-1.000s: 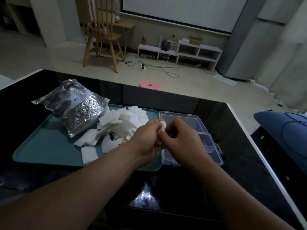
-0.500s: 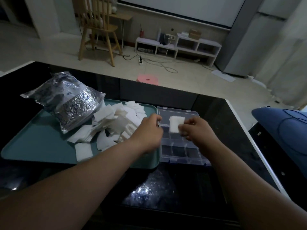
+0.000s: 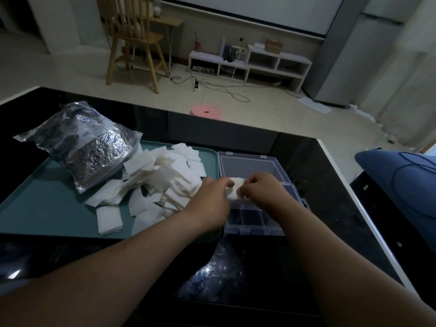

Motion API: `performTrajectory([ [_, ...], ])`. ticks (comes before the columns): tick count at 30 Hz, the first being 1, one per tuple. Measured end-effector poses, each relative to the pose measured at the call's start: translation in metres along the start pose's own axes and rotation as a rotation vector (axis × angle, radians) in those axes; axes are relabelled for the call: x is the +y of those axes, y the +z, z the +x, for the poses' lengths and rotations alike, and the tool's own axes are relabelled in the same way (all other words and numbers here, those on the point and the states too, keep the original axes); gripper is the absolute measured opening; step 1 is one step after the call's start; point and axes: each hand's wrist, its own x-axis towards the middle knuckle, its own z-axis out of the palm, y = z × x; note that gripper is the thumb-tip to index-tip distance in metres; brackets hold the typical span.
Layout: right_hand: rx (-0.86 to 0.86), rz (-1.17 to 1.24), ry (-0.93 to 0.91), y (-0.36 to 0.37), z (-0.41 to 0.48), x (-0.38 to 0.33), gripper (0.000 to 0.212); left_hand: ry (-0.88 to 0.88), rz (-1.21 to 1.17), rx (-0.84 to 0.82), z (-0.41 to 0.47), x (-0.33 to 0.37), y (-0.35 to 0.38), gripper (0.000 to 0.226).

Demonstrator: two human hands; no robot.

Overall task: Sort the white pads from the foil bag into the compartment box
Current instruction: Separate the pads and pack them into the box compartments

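Held pad: we are pinching one white pad (image 3: pixel 234 188) between both hands at the centre of the frame, just above the box's middle compartments.
Its lie: it is looking bunched or folded. Fingers are covering its edges, so we cannot tell its long axis.
Left hand (image 3: pixel 208 204): curled fingers are gripping the pad's left side.
Right hand (image 3: pixel 262 193): fingertips are pinching the pad's right side from above.
Why two hands: we are likely squaring the pad so it fits one cell.
Compartment box (image 3: pixel 256 219): it is sitting right of centre against the tray, with its clear lid lying open towards the top of the frame.
Pad pile (image 3: pixel 165 175): loose pads are lying heaped left of centre, within the left hand's reach.
Foil bag (image 3: pixel 85 152): it is lying on its side at the left, overlapping the pile.
Tray (image 3: pixel 42 204): this teal tray is carrying the bag and the pile.
Worktop (image 3: pixel 318 232): this glossy black surface is carrying the tray and the box.
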Motion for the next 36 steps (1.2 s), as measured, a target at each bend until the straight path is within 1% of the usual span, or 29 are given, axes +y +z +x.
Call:
performTrajectory([
  [4, -0.014, -0.129, 0.005, 0.007, 0.007, -0.001, 0.016, -0.012, 0.03, -0.011, 0.0, 0.002, 0.001, 0.045],
  [8, -0.013, -0.164, 0.017, 0.008, 0.012, -0.002, 0.015, -0.025, 0.07, -0.029, 0.001, 0.003, 0.001, 0.042],
  [11, -0.017, -0.188, 0.027, 0.011, 0.014, 0.001, 0.017, -0.027, 0.144, -0.037, 0.002, 0.001, 0.003, 0.037],
  [14, 0.036, -0.206, 0.025, 0.015, 0.014, 0.005, 0.023, 0.027, 0.226, 0.009, 0.005, -0.004, 0.006, 0.034],
  [17, 0.119, -0.206, 0.031, 0.017, 0.013, 0.005, 0.032, 0.05, 0.29, 0.007, 0.007, -0.005, 0.008, 0.034],
  [21, 0.176, -0.274, 0.038, 0.022, 0.009, 0.004, 0.025, 0.054, 0.362, 0.01, 0.007, -0.005, 0.013, 0.034],
  [25, 0.224, -0.327, 0.019, 0.024, 0.006, 0.002, 0.018, 0.057, 0.42, 0.008, 0.007, -0.005, 0.015, 0.038],
  [28, 0.217, -0.331, 0.002, 0.023, 0.005, 0.002, 0.015, 0.046, 0.43, -0.007, 0.007, -0.004, 0.014, 0.038],
  [31, 0.234, -0.318, -0.036, 0.019, 0.001, 0.0, 0.018, 0.062, 0.384, -0.01, 0.004, -0.002, 0.01, 0.039],
  [34, 0.318, -0.183, -0.098, 0.012, -0.004, -0.007, 0.02, 0.115, 0.344, 0.077, -0.008, 0.006, -0.004, 0.04],
  [36, 0.35, -0.097, -0.177, 0.01, -0.01, -0.016, 0.018, 0.189, 0.322, 0.157, -0.017, 0.012, -0.015, 0.035],
])
